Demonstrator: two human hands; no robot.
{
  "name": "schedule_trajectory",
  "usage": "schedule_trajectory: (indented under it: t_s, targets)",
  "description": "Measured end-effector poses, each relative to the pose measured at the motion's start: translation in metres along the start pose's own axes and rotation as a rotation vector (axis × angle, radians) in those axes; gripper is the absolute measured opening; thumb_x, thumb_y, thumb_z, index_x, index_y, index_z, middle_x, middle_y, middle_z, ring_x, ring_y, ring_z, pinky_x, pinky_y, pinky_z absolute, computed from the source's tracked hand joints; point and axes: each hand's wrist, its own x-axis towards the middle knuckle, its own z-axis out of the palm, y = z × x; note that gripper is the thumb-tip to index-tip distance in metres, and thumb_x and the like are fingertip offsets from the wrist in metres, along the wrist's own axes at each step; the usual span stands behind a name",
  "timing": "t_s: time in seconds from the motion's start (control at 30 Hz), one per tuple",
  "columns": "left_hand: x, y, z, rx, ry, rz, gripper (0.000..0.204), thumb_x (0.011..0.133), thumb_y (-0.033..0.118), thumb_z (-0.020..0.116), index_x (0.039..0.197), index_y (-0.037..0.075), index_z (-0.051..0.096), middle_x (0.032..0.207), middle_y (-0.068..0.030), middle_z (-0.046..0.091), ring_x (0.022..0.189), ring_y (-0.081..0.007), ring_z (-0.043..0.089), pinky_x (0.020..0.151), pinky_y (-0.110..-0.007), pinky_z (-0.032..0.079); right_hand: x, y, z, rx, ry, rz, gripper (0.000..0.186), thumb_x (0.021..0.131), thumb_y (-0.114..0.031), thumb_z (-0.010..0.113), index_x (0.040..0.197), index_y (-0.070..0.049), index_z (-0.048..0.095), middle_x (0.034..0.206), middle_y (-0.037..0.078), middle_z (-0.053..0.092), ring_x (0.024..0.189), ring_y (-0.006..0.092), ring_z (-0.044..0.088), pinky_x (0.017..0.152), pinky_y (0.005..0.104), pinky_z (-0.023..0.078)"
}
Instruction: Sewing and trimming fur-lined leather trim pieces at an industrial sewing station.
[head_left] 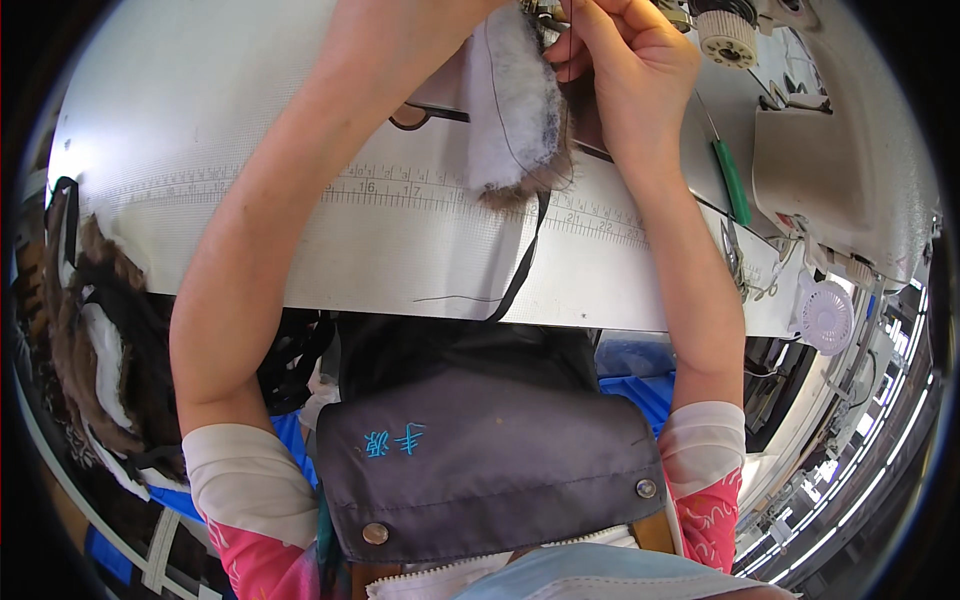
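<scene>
A strip of fur (515, 110), white fleecy side up with brown hair at its edges, lies on the white sewing table under the machine's needle area. A loose dark thread curls across it, and a black ribbon (527, 262) trails from its lower end toward the table's front edge. My right hand (640, 70) is beside the strip's upper right edge, thumb and forefinger pinched on a thin dark thread (571, 45). At the top edge, my left hand (440, 12) is by the strip's upper left side; its fingers are out of the picture.
The sewing machine (850, 180) with a white dial (726, 38) stands at the right. A green-handled tool (732, 182), scissors (735, 255) and a small white fan (825, 315) are along the table's right side. More fur pieces (95, 340) hang at the left. A ruler scale (400, 190) crosses the tabletop.
</scene>
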Motion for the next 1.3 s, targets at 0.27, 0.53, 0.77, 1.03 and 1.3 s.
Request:
schedule_trajectory:
  t_s: [0.27,0.53,0.77,1.03,1.3]
  targets:
    - [0.002,-0.007,0.002,0.052,0.011,0.0,0.015,0.078,0.005,0.059,0.08,-0.009,0.064,0.062,-0.0118,0.061,0.052,-0.0117,0.053,0.048,-0.024,0.041,-0.001,-0.004,0.001,-0.022,0.012,-0.018,0.009,0.089,-0.015,0.054,0.086,-0.006,0.052,0.063,0.0,0.056,0.052,0.0045,0.051,0.046,0.0168,0.04]
    - [-0.001,-0.013,-0.011,-0.249,-0.194,0.08,0.015,0.079,0.005,0.057,0.08,-0.008,0.064,0.058,-0.0085,0.06,0.047,-0.0098,0.05,0.043,-0.024,0.039,-0.004,-0.002,0.003,-0.081,-0.051,-0.046,0.006,0.087,-0.012,0.057,0.088,-0.007,0.055,0.066,-0.004,0.054,0.057,0.0025,0.048,0.05,0.0165,0.038]
    - [-0.003,-0.006,-0.007,-0.021,-0.139,-0.014,0.016,0.08,0.007,0.058,0.084,-0.007,0.065,0.061,-0.0074,0.061,0.048,-0.0077,0.051,0.044,-0.021,0.04,-0.003,-0.007,0.007,-0.206,-0.061,-0.061,0.007,0.087,-0.008,0.054,0.088,-0.001,0.056,0.066,-0.002,0.054,0.058,0.0042,0.045,0.052,0.0189,0.038]
    - [0.001,0.005,-0.012,0.005,-0.246,-0.28,0.013,0.078,0.007,0.063,0.083,-0.004,0.066,0.066,-0.0069,0.063,0.054,-0.0082,0.053,0.05,-0.021,0.042,-0.005,-0.006,0.003,-0.173,-0.085,-0.045,0.008,0.09,-0.009,0.049,0.092,-0.002,0.053,0.075,-0.001,0.053,0.064,0.0059,0.046,0.057,0.0196,0.04]
    - [-0.005,-0.003,-0.006,0.108,-0.018,0.078,0.01,0.076,0.007,0.063,0.08,-0.001,0.067,0.068,-0.0069,0.062,0.061,-0.0138,0.056,0.056,-0.027,0.043,-0.006,-0.009,0.002,-0.116,-0.052,0.089,0.009,0.09,-0.011,0.05,0.092,-0.004,0.053,0.074,-0.001,0.052,0.063,0.0044,0.046,0.055,0.0182,0.039]
